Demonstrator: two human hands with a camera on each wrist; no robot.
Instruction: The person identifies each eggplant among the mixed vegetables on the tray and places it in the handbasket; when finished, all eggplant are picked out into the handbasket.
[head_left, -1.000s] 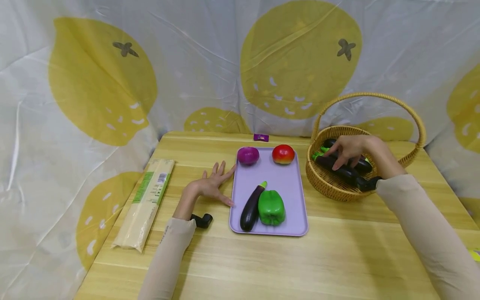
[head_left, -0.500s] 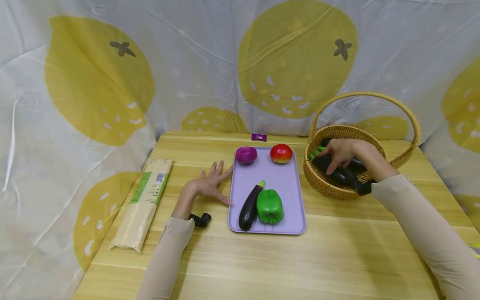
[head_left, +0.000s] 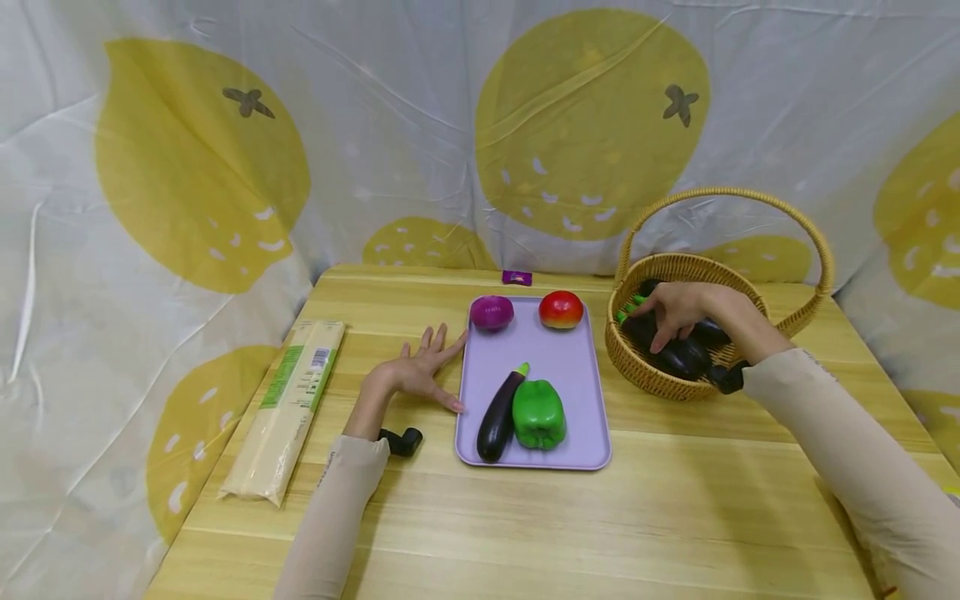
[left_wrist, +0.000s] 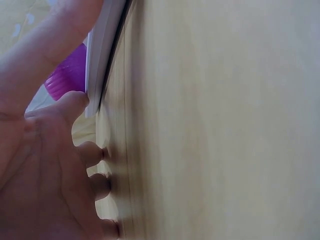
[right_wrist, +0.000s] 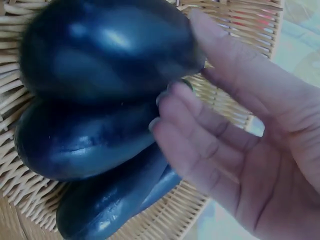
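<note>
My right hand point(head_left: 678, 312) reaches into a wicker basket point(head_left: 652, 382) and pinches a dark purple eggplant point(right_wrist: 110, 50) near its stem end, thumb on one side and fingers on the other. Other eggplants point(right_wrist: 80, 142) lie close beside it in the basket. On the left, my left hand point(head_left: 416, 373) is spread out, its thumb and index finger touching the left edge of a lilac tray point(head_left: 558, 354). The tray bears a purple onion point(head_left: 492, 312), a red tomato-like piece point(head_left: 561, 309), a slim eggplant point(head_left: 497, 421) and a green bell pepper point(head_left: 538, 415).
A long clear packet point(head_left: 288, 408) with a green label lies on the table's left side. Behind the tray is a small purple wrapper point(head_left: 517, 277). The basket's tall handle point(head_left: 817, 242) arches over it. A lemon-print cloth point(head_left: 405, 125) hangs behind the table.
My right fingers have closed round the stem end of the eggplant, which now looks slightly tilted in the basket. The left hand and the tray stay put; the head view shifts slightly.
</note>
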